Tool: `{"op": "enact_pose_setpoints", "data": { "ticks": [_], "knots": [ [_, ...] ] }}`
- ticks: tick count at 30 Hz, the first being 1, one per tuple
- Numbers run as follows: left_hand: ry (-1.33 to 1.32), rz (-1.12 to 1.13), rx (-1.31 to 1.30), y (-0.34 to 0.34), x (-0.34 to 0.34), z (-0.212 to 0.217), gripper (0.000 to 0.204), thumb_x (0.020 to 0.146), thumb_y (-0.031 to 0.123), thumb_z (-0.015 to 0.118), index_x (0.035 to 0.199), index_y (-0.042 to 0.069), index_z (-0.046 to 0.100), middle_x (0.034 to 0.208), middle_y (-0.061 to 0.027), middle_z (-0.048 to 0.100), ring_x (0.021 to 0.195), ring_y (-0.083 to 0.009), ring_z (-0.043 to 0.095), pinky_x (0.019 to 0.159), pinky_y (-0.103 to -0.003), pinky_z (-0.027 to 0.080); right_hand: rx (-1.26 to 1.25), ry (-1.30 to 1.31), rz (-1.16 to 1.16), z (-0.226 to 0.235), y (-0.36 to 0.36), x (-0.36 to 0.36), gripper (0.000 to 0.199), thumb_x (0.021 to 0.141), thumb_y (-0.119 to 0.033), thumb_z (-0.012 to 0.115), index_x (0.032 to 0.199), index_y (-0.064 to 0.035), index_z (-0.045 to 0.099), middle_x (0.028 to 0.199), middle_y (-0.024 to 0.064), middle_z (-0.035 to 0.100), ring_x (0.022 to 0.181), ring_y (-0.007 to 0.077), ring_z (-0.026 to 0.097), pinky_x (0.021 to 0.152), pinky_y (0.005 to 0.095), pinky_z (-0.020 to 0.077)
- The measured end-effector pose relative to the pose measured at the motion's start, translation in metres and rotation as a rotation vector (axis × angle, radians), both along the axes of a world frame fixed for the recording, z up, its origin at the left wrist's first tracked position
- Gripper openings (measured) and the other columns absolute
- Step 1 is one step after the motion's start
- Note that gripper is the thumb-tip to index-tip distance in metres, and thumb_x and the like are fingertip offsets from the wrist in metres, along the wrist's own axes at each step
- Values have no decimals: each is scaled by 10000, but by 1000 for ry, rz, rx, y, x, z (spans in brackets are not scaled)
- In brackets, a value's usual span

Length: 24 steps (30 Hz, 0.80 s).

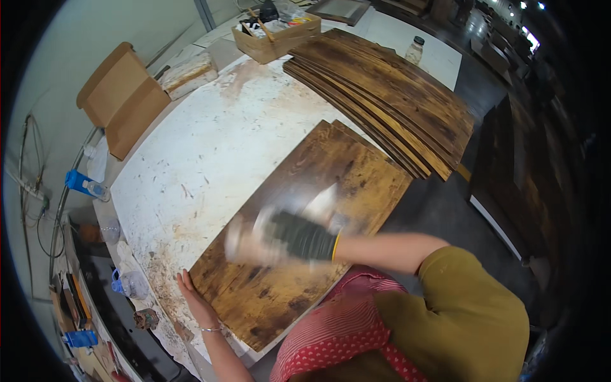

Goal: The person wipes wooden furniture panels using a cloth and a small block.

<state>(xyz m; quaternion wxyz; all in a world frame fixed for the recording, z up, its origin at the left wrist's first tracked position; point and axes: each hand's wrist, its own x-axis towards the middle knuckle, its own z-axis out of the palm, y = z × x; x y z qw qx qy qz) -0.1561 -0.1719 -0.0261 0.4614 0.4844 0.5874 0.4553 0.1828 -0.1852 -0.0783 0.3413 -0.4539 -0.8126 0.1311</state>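
A brown wood-grain board (267, 299) lies at a slant on the white worktable in front of me, with the edge of another board showing beneath its far end. My left hand (198, 304), bare with a bracelet at the wrist, rests against the board's near left corner, fingers stretched out. Over the middle of the board, my right hand (296, 235) wears a dark green glove with a yellow cuff and is smeared by motion. It appears to grip a white cloth (321, 202), also blurred; the exact grip is hidden.
Beyond the board is a stack of similar boards (394, 95), with a jar (414, 49) behind it. A cardboard box of supplies (277, 41) sits at the back; an open carton (124, 102) stands left. Bottles (86, 183) line the left edge. Dark panels (519, 184) stand at right.
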Motion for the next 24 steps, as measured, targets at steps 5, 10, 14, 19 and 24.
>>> {"op": "enact_pose_setpoints", "data": {
  "ticks": [5,10,14,19,24],
  "knots": [
    [394,218,72,-14,-45,-16,513,950,274,432,1382,29,303,1329,-121,433,1190,-199,420,1007,-338,314,-69,-184,137,45,-57,29,502,808,-194,525,1285,-59,443,1256,163,472,1177,314,434,1045,402,301],
    [394,140,-192,-26,-66,-35,391,941,383,413,851,49,598,661,-16,549,508,-104,483,470,-252,375,-344,-164,-844,69,-34,210,440,892,-255,505,1240,13,474,1254,218,480,1174,329,446,1016,373,326],
    [281,135,-279,-5,-43,-23,422,900,420,483,815,29,616,608,-53,544,532,-164,507,504,-316,401,-90,-468,-852,49,-22,207,434,875,-217,517,1242,9,464,1233,222,489,1154,332,462,990,393,351],
    [728,255,-149,7,-37,-34,493,822,475,577,712,-6,582,648,-137,581,604,-241,497,619,-380,410,178,-330,-152,28,-44,123,528,813,-136,535,1307,-1,405,1320,206,417,1236,333,383,1045,395,302],
    [814,190,-75,3,-72,-49,462,860,378,583,631,-10,482,570,-93,452,552,-202,366,548,-356,347,55,-123,157,66,-50,10,167,797,-201,531,923,-111,593,1080,113,568,1017,257,540,902,368,423]
  ]
}}
